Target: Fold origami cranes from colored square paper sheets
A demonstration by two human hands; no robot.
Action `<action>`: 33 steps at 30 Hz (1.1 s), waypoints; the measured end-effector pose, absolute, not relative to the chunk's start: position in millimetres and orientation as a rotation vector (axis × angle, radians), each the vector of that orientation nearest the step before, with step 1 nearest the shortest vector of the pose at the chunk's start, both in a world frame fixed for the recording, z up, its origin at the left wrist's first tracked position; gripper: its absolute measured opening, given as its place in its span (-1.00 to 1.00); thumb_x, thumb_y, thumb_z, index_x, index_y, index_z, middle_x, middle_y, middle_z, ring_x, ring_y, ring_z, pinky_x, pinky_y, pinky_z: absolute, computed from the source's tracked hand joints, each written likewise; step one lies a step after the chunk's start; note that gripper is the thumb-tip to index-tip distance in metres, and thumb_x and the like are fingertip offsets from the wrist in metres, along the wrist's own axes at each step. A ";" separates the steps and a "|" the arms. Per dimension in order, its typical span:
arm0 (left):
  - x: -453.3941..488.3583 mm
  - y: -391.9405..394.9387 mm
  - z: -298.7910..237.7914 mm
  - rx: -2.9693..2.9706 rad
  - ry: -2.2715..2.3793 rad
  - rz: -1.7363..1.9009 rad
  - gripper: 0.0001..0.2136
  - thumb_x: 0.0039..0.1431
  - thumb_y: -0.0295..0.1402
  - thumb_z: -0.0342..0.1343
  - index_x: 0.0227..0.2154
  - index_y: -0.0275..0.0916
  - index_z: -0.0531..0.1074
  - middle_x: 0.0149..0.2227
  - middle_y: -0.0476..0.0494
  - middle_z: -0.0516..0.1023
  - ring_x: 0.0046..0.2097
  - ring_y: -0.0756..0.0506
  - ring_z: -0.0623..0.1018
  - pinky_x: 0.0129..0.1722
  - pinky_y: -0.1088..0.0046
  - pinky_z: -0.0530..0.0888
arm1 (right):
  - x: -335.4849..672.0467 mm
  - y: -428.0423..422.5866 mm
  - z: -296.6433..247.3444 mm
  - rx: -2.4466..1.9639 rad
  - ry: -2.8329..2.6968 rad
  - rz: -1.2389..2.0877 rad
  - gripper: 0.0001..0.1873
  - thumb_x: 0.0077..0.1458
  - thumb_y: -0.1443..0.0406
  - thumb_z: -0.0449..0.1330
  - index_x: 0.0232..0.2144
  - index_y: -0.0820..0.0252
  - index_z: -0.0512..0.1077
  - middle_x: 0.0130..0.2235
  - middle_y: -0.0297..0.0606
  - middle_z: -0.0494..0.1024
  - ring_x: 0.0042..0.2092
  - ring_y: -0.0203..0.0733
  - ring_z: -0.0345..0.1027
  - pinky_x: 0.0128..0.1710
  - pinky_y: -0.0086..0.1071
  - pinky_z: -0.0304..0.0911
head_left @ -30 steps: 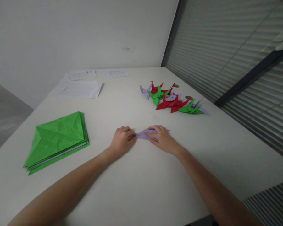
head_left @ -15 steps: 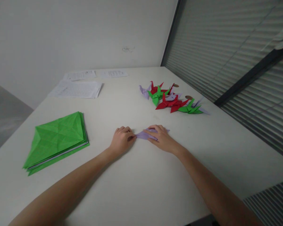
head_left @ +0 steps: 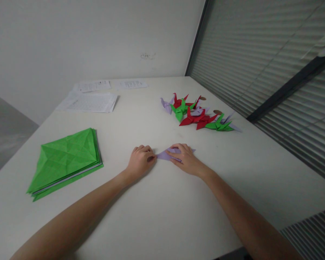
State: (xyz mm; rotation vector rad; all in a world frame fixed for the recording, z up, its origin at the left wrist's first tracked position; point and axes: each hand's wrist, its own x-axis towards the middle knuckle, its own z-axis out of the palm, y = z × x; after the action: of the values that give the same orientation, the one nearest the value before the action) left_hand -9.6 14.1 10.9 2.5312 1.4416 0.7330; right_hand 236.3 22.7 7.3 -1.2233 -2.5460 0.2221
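A folded piece of light purple origami paper (head_left: 165, 155) lies on the white table in front of me, long and narrow with pointed ends. My left hand (head_left: 141, 159) is closed, pinching its left tip between thumb and finger. Over its middle and right part rests my right hand (head_left: 184, 158), fingers curved and thumb set a little apart, holding the paper down. Those fingers hide much of the folds; the right tip shows just beyond them.
To the left lies a stack of creased green paper sheets (head_left: 69, 155). Several red, green and purple paper cranes (head_left: 196, 113) are grouped at the back right, near two round brown discs (head_left: 217, 112). Printed papers (head_left: 92, 102) lie at the back left. Window blinds flank the right edge.
Both hands stay nearly in place on the purple paper. My right fingers have shifted very slightly to the right, and the view has moved a touch.
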 end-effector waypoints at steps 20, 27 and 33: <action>-9.7 13.3 10.5 2.516 1.469 0.742 -0.88 0.16 -0.39 0.14 -0.36 -0.17 0.59 -0.31 -0.11 0.56 -0.25 -0.13 0.49 -0.24 0.31 0.34 | 237.0 24.9 2.9 -1.188 -2.499 0.256 -0.66 0.23 0.23 0.13 0.05 -0.01 0.47 0.04 -0.10 0.38 0.08 0.03 0.20 0.10 -0.01 0.17; -4.3 5.7 11.2 2.856 0.957 0.743 -0.80 0.27 -0.40 0.02 -0.12 -0.24 0.49 -0.07 -0.20 0.56 -0.06 -0.12 0.51 -0.05 0.26 0.36 | 236.0 24.1 3.6 -1.184 -2.504 0.239 -0.66 0.24 0.22 0.12 0.05 -0.02 0.46 0.03 -0.09 0.37 0.06 0.03 0.19 0.08 -0.01 0.18; -3.0 4.5 13.3 2.880 1.031 0.655 -0.86 0.23 -0.39 0.06 -0.25 -0.27 0.51 -0.19 -0.17 0.58 -0.17 -0.12 0.51 -0.07 0.25 0.37 | 236.3 24.5 3.3 -1.205 -2.497 0.250 -0.66 0.23 0.21 0.12 0.04 -0.01 0.47 0.05 -0.09 0.37 0.06 0.04 0.19 0.07 0.00 0.18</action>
State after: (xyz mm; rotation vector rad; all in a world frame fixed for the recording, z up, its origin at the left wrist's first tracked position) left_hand -3.0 4.5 13.3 2.8804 1.0309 0.6547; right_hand 236.3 24.5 3.3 -1.2048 -2.4967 0.2504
